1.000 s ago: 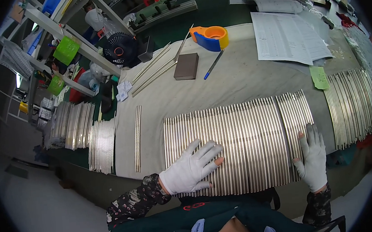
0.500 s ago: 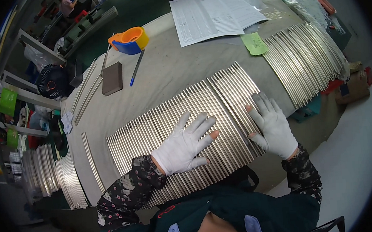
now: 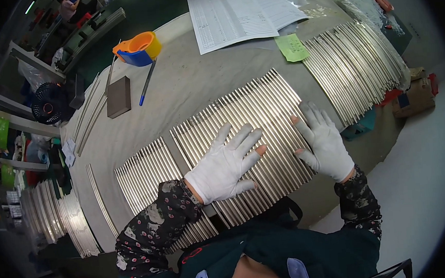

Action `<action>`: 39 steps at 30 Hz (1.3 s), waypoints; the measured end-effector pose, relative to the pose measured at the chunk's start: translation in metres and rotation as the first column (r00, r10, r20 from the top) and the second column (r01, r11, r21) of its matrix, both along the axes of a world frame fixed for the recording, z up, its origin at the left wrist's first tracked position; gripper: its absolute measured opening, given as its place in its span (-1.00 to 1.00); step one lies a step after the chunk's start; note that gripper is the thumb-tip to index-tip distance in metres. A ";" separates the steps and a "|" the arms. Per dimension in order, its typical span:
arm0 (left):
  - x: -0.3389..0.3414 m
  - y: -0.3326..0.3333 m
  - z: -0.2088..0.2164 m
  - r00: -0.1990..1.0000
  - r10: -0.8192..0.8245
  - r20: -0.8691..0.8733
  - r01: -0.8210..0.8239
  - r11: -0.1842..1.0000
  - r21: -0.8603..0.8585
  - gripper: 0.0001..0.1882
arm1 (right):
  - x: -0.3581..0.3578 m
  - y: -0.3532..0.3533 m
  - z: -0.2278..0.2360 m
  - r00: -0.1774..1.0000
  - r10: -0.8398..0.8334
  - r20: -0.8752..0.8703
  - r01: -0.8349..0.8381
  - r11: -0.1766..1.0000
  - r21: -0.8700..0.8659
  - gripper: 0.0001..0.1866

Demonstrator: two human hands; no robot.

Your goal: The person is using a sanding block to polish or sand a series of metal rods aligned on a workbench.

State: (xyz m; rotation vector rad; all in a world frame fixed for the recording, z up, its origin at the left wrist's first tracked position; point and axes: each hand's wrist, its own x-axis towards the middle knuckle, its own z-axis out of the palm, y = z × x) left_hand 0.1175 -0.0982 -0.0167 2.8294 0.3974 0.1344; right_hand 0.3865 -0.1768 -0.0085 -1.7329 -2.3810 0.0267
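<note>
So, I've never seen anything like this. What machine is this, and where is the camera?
There's no machine working here: these are a person's own hands in white gloves. The view looks down from a fisheye camera worn on their head, so straight edges look bent. The left hand lies spread over silvery rods laid side by side, with a gap splitting the row. The right hand is at the row's right edge. Neither grips anything. Beyond, the grey surface bears a brown block, a pen and papers.
</note>
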 end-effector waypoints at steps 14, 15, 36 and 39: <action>-0.006 -0.003 -0.001 1.000 0.017 -0.001 -0.017 1.000 0.002 -0.09 | -0.006 -0.002 -0.002 1.000 0.025 0.010 -0.025 1.000 0.002 -0.26; -0.007 -0.003 -0.001 1.000 0.024 -0.002 -0.024 1.000 0.003 -0.09 | -0.008 -0.002 -0.002 0.999 0.032 0.009 -0.032 0.999 0.003 -0.26; -0.001 0.080 0.009 0.827 0.553 -0.094 -0.508 0.810 0.295 -0.20 | -0.005 0.003 -0.003 0.994 0.091 -0.053 -0.089 0.995 0.044 -0.31; 0.013 0.041 0.013 0.960 0.253 0.119 -0.267 0.957 0.117 -0.12 | -0.004 0.000 -0.007 0.995 0.080 -0.062 -0.078 0.996 0.035 -0.30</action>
